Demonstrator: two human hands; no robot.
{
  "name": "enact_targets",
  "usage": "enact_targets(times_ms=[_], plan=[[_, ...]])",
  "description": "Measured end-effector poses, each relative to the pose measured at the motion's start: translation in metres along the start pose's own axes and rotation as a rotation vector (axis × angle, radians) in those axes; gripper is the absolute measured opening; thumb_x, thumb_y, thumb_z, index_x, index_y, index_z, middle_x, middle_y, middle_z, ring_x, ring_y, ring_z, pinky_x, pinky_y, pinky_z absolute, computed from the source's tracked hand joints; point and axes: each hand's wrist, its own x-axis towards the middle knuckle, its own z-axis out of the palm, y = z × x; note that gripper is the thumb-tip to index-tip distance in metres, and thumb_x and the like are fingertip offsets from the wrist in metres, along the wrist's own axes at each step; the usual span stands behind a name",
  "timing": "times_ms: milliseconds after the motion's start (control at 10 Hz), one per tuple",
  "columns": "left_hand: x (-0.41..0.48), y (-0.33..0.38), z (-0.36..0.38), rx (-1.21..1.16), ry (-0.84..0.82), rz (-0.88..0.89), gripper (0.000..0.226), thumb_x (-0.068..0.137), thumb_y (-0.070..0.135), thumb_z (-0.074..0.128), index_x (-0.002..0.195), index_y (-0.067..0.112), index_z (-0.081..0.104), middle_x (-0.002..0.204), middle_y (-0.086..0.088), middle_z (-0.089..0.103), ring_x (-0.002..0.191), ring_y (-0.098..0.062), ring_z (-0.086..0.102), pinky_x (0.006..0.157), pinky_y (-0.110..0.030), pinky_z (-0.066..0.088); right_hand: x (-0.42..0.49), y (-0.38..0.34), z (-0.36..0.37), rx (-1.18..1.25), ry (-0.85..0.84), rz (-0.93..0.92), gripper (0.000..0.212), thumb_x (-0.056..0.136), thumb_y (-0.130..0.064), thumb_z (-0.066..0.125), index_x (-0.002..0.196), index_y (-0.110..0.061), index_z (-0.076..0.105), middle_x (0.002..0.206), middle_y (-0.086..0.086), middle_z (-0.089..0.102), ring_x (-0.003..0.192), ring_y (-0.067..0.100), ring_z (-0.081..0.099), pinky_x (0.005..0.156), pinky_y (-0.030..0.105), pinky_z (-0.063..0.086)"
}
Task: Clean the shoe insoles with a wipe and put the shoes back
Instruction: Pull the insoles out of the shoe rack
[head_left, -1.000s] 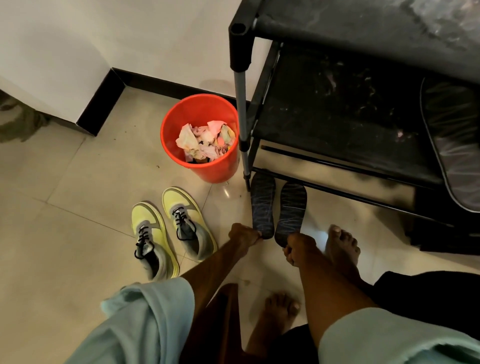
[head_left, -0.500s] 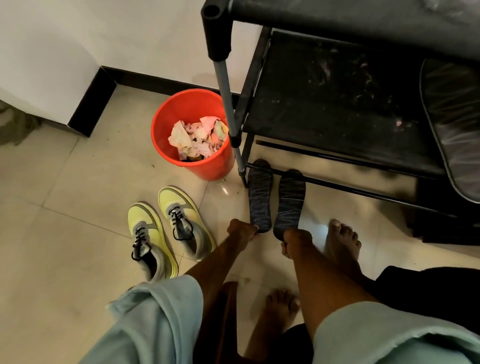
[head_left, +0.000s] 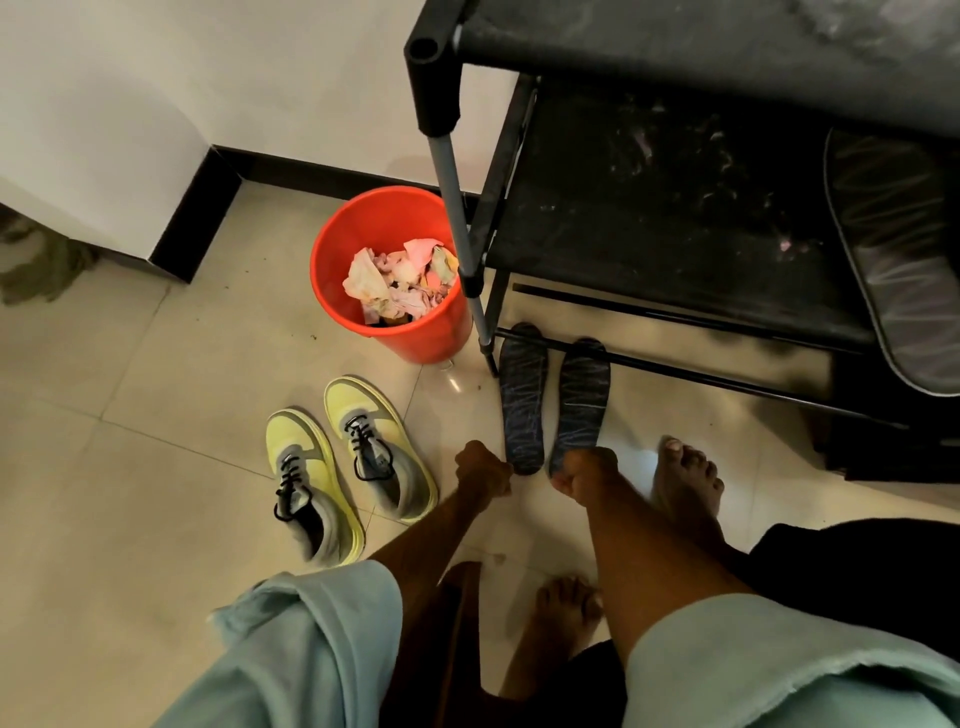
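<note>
While lying flat, each insole (head_left: 523, 400) touches a hand (head_left: 483, 473).

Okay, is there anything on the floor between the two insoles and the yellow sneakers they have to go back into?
Nothing visible does. The left hand and right hand each grip the heel end of an insole, and only bare tile lies between them and the sneakers. The red bucket sits farther back, out of that path.

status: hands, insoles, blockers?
Left hand and right hand each pinch a dark patterned insole at the heel. Yellow-green sneakers sit left. Black shoe rack's bar crosses the toes.
</note>
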Motion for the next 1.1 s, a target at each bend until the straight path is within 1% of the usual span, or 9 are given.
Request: enact_targets(times_ms=[100, 200, 300, 400, 500, 600, 800, 1000, 1100], plan=[[-0.015, 0.011, -0.01, 0.087, -0.057, 0.098, 0.038, 0.084, 0.001, 0.077, 0.118, -0.005, 0.063, 0.115, -0.025, 0.067, 0.098, -0.038, 0.071, 0.08, -0.048, 0.062, 0.027, -0.002, 0.005, -0.022, -0.033, -0.01, 0.02, 0.11, -0.007, 0.037, 0.102, 0.004, 0.051, 0.079, 0.013, 0.041, 0.057, 0.02, 0.053, 0.031, 0.017, 0.039], [-0.039, 0.034, -0.023, 0.159, -0.073, 0.207, 0.035, 0.083, 0.008, 0.079, 0.114, -0.004, 0.068, 0.113, -0.022, 0.07, 0.1, -0.037, 0.071, 0.085, -0.048, 0.061, 0.005, -0.017, 0.014, -0.081, -0.083, -0.07, 0.024, 0.108, -0.016, 0.048, 0.09, -0.002, 0.056, 0.083, 0.014, 0.056, 0.068, 0.021, 0.053, 0.059, 0.027, 0.053], [-0.065, 0.059, -0.039, 0.248, -0.078, 0.373, 0.032, 0.088, 0.013, 0.073, 0.116, -0.003, 0.068, 0.114, -0.021, 0.07, 0.104, -0.037, 0.07, 0.089, -0.047, 0.059, -0.032, -0.049, 0.02, -0.344, -0.005, -0.332, 0.011, 0.1, -0.012, 0.062, 0.099, -0.002, 0.066, 0.093, 0.018, 0.067, 0.085, 0.032, 0.068, 0.083, 0.042, 0.059], [-0.099, 0.086, -0.058, 0.358, -0.09, 0.561, 0.026, 0.09, 0.009, 0.069, 0.113, -0.003, 0.066, 0.109, -0.02, 0.071, 0.097, -0.034, 0.072, 0.083, -0.046, 0.061, -0.082, -0.075, 0.006, -0.677, 0.067, -0.573, 0.022, 0.099, -0.017, 0.063, 0.114, -0.003, 0.072, 0.108, 0.015, 0.072, 0.1, 0.03, 0.071, 0.091, 0.043, 0.06], [-0.139, 0.113, -0.07, 0.586, -0.085, 0.74, 0.017, 0.09, 0.014, 0.07, 0.099, 0.001, 0.066, 0.096, -0.013, 0.071, 0.073, -0.021, 0.07, 0.062, -0.03, 0.06, -0.133, -0.088, -0.029, -0.879, 0.013, -0.656, 0.024, 0.097, -0.013, 0.065, 0.119, -0.005, 0.071, 0.111, 0.016, 0.072, 0.101, 0.03, 0.072, 0.094, 0.046, 0.059], [-0.189, 0.131, -0.069, 0.703, -0.127, 0.811, 0.015, 0.088, 0.01, 0.07, 0.097, -0.002, 0.072, 0.092, -0.018, 0.073, 0.079, -0.029, 0.074, 0.072, -0.042, 0.063, -0.177, -0.084, -0.077, -1.025, 0.1, -0.721, 0.025, 0.095, -0.004, 0.063, 0.118, -0.005, 0.072, 0.113, 0.013, 0.073, 0.101, 0.029, 0.071, 0.093, 0.042, 0.06], [-0.293, 0.158, -0.036, 0.673, -0.019, 1.136, 0.018, 0.088, 0.018, 0.062, 0.097, 0.011, 0.076, 0.103, -0.009, 0.073, 0.097, -0.028, 0.07, 0.085, -0.043, 0.06, -0.237, -0.055, -0.181, -0.686, 0.479, -0.996, 0.02, 0.093, -0.004, 0.063, 0.102, -0.011, 0.08, 0.103, 0.006, 0.078, 0.099, 0.017, 0.07, 0.087, 0.021, 0.046], [-0.376, 0.178, 0.038, 0.362, -0.079, 1.121, 0.016, 0.081, 0.011, 0.065, 0.082, 0.013, 0.081, 0.089, -0.007, 0.077, 0.089, -0.027, 0.073, 0.083, -0.039, 0.061, -0.24, -0.016, -0.257, -0.017, 0.58, -0.903, 0.014, 0.089, -0.002, 0.07, 0.1, -0.004, 0.078, 0.099, 0.02, 0.077, 0.085, 0.029, 0.072, 0.091, 0.044, 0.059], [-0.398, 0.177, 0.086, 0.132, -0.231, 0.884, 0.015, 0.088, 0.012, 0.069, 0.086, -0.002, 0.074, 0.081, -0.017, 0.075, 0.071, -0.028, 0.075, 0.071, -0.04, 0.064, -0.228, -0.014, -0.27, 0.393, 0.5, -0.714, 0.016, 0.091, 0.001, 0.062, 0.101, 0.011, 0.07, 0.101, 0.031, 0.072, 0.09, 0.041, 0.072, 0.085, 0.052, 0.062]])
